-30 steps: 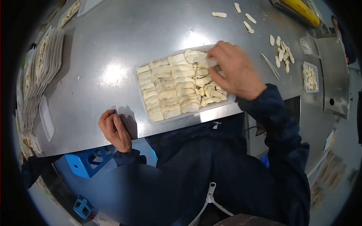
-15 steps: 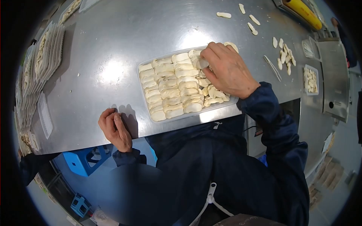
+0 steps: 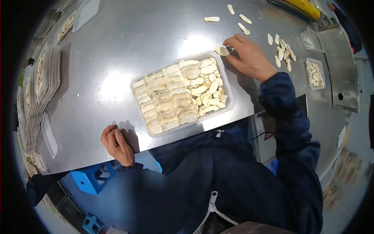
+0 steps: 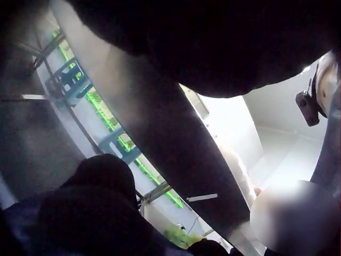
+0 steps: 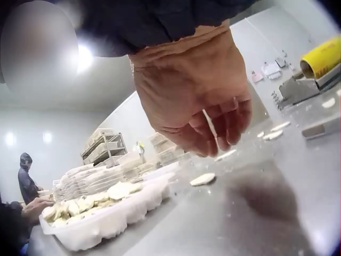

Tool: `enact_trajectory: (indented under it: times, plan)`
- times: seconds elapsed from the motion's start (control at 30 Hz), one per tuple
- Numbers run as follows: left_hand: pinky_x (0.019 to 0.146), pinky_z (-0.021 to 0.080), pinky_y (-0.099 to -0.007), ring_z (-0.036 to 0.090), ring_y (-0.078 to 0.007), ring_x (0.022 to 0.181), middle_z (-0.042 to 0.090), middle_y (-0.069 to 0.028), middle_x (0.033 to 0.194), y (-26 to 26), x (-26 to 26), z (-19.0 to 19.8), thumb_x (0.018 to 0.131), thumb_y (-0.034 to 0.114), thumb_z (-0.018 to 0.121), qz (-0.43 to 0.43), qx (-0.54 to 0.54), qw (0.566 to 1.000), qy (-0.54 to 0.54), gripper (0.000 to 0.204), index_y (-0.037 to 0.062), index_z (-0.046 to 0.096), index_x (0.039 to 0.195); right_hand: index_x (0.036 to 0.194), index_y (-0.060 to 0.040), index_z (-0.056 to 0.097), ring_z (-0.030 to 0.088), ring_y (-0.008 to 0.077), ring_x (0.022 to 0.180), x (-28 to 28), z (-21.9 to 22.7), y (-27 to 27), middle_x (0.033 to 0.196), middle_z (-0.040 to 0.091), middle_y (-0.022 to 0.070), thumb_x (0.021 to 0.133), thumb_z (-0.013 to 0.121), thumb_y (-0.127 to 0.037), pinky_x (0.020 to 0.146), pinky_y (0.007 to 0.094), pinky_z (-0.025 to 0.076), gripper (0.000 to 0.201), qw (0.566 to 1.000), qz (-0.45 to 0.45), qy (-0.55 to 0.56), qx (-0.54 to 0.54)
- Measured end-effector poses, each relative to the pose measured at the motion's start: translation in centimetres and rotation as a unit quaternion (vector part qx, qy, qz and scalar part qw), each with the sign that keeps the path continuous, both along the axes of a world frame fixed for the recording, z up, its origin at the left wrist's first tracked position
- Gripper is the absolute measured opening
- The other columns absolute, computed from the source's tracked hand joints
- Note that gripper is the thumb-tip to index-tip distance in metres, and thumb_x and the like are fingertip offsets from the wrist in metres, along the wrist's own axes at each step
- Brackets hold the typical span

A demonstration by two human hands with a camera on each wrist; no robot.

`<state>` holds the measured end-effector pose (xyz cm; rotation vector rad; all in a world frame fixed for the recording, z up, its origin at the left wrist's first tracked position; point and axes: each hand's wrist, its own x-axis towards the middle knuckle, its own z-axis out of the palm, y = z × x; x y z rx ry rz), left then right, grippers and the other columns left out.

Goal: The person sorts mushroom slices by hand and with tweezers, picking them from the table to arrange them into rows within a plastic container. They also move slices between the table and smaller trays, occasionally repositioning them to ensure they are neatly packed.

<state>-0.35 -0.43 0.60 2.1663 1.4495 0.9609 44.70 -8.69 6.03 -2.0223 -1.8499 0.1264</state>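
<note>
My right hand is above the far right corner of a clear plastic tray, thumb and fingers apart. Close to its fingertips is a pale mushroom slice. In the right wrist view this slice lies on the metal table beside the tray, below the hand. Overlapping mushroom slices fill the tray's left and middle in rows; smaller pieces lie looser at its right. My left hand rests at the table's front edge, fingers loosely curled, holding nothing.
Loose mushroom slices lie at the table's right, with more farther back. Near them stands a small container of pieces. Stacked trays line the left edge. A yellow roll sits at the back right. Another person stands in the background.
My right hand has lifted off the tray and moved toward its far right corner. A slice it held now lies on the row there. The left hand stays put; the head view has shifted.
</note>
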Motion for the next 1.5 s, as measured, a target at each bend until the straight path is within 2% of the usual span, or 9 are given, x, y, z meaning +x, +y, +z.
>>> enact_trajectory:
  times: [0.23,0.4,0.57,0.9,1.07,1.2,1.23,1.37,1.5]
  plan:
    - [0.090,0.044,-0.0360,0.053,-0.0280,0.104,0.058,-0.0149,0.111,0.1,0.1,0.0,0.100,0.014,0.054,-0.002,0.008,1.000,-0.005,0.022,-0.0012,0.063,0.088,0.099,0.0002,0.058,0.060,0.0350,0.085,-0.3,-1.9,1.0,0.091,0.058,0.0159,0.084,0.066,-0.016,0.074,0.0424,0.048,0.024,0.999,-0.023,-0.026,0.003]
    - [0.089,0.044,-0.0360,0.053,-0.0280,0.103,0.058,-0.0154,0.111,0.0,0.1,-0.1,0.100,0.013,0.054,0.007,0.005,1.000,-0.005,0.021,-0.0016,0.063,0.088,0.090,0.0017,0.060,0.061,0.0373,0.083,-0.9,0.3,0.2,0.089,0.060,0.0175,0.082,0.064,-0.015,0.076,0.0449,0.049,0.019,0.997,-0.065,0.029,0.024]
    - [0.089,0.045,-0.0353,0.053,-0.0271,0.103,0.058,-0.0152,0.111,0.0,0.2,0.2,0.100,0.012,0.055,0.002,-0.001,1.000,-0.013,0.020,-0.0021,0.063,0.088,0.098,-0.0023,0.056,0.057,0.0338,0.084,-7.4,2.4,-0.7,0.090,0.056,0.0141,0.078,0.068,-0.011,0.076,0.0430,0.047,0.025,0.991,0.109,0.038,0.073]
    - [0.087,0.047,-0.0337,0.054,-0.0251,0.102,0.057,-0.0153,0.112,0.0,0.1,-0.1,0.099,0.012,0.055,-0.002,0.001,1.000,-0.030,0.018,-0.0022,0.063,0.090,0.101,-0.0010,0.057,0.057,0.0322,0.087,-9.0,0.8,0.6,0.092,0.055,0.0133,0.078,0.068,-0.009,0.076,0.0408,0.046,0.026,0.991,0.117,0.027,0.065]
    - [0.086,0.047,-0.0337,0.054,-0.0252,0.102,0.057,-0.0153,0.112,-0.1,0.2,0.2,0.099,0.011,0.055,-0.004,0.001,1.000,-0.030,0.019,-0.0024,0.062,0.089,0.101,0.0008,0.058,0.057,0.0348,0.088,-9.0,1.0,0.6,0.094,0.057,0.0163,0.079,0.066,-0.011,0.082,0.0445,0.046,0.026,0.991,0.118,0.030,0.060]
    - [0.087,0.046,-0.0343,0.054,-0.0261,0.101,0.057,-0.0152,0.111,-0.1,0.2,0.3,0.099,0.011,0.054,-0.005,0.006,1.000,-0.018,0.019,-0.0026,0.062,0.088,0.104,-0.0009,0.059,0.058,0.0340,0.093,-6.7,2.6,0.4,0.096,0.058,0.0145,0.079,0.068,-0.013,0.082,0.0442,0.046,0.029,0.991,0.089,0.043,0.087]
    - [0.087,0.045,-0.0350,0.054,-0.0264,0.101,0.058,-0.0152,0.111,-0.2,0.4,0.4,0.099,0.010,0.054,0.000,-0.004,1.000,-0.027,0.019,-0.0026,0.062,0.088,0.108,-0.0022,0.060,0.060,0.0313,0.090,-4.8,2.9,0.5,0.097,0.059,0.0143,0.082,0.066,-0.012,0.079,0.0404,0.049,0.028,0.992,0.055,0.052,0.097]
    - [0.087,0.045,-0.0353,0.053,-0.0263,0.102,0.057,-0.0152,0.112,0.1,0.1,0.2,0.099,0.009,0.054,-0.007,0.008,1.000,-0.004,0.018,-0.0023,0.062,0.088,0.108,-0.0043,0.063,0.062,0.0351,0.090,2.4,2.7,3.9,0.099,0.062,0.0157,0.084,0.065,-0.012,0.080,0.0416,0.050,0.025,0.991,-0.049,-0.087,0.089]
    - [0.088,0.045,-0.0360,0.053,-0.0272,0.102,0.057,-0.0158,0.112,-0.2,0.5,0.5,0.099,0.009,0.054,0.006,-0.018,0.999,-0.039,0.018,-0.0023,0.061,0.087,0.109,-0.0045,0.064,0.062,0.0384,0.093,5.1,-0.4,8.4,0.101,0.064,0.0157,0.084,0.064,-0.011,0.082,0.0441,0.050,0.026,0.986,-0.007,-0.156,0.056]
